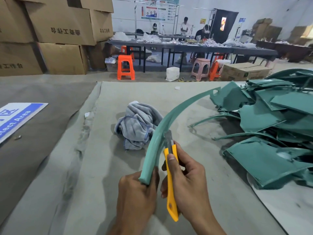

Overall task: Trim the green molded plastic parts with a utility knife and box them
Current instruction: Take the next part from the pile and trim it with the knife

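Note:
A long curved green plastic part [166, 119] arcs up from my left hand [137, 192] toward the upper right. My left hand grips its near end from below. My right hand [184, 180] holds a yellow utility knife [171, 180], thumb pressed on the slider. The knife's blade tip [168, 134] rests against the inner edge of the curved part. A heap of green molded parts [274, 126] lies on the right of the table.
A crumpled grey cloth [137, 124] lies just behind the held part. A blue and white sign [15, 119] sits at the left on the grey table cover [101, 167]. Stacked cardboard boxes [55, 36] stand at the back left; stools and people at benches are far behind.

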Motion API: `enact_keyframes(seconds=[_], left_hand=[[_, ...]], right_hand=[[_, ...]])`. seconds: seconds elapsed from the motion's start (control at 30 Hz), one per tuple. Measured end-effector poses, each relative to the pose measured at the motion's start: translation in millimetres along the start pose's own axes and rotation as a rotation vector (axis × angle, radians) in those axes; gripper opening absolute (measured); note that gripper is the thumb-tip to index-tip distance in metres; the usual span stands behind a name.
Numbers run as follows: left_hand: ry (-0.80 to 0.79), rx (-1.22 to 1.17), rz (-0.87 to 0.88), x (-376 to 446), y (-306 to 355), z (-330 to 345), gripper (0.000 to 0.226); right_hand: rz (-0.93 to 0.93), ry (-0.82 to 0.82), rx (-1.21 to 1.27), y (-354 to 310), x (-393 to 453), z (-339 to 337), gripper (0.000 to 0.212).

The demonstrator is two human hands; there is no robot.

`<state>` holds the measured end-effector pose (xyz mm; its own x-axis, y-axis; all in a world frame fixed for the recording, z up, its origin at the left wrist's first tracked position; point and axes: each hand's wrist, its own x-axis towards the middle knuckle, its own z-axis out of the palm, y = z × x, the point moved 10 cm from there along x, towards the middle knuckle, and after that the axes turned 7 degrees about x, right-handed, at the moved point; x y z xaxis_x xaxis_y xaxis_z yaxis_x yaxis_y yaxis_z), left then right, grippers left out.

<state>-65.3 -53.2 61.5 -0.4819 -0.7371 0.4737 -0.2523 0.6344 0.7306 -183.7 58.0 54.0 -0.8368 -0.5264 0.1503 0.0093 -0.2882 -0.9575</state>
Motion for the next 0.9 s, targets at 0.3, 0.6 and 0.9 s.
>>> enact_keyframes(seconds=[0.3,0.6,0.9], left_hand=[[-0.057,-0.353,-0.238,3,-27,-3,0.018],[-0.328,-0.835,-0.393,-1,-25,15,0.043],[-0.427,-0.768,-0.381,-11,-17,23,0.043]], right_hand=[[-0.404,0.215,-0.203,-49,21,-71,0.036],[-0.705,-0.094,-0.592,-58,30,-64,0.026],[-0.711,-0.162,-0.608,-51,30,-61,0.026]])
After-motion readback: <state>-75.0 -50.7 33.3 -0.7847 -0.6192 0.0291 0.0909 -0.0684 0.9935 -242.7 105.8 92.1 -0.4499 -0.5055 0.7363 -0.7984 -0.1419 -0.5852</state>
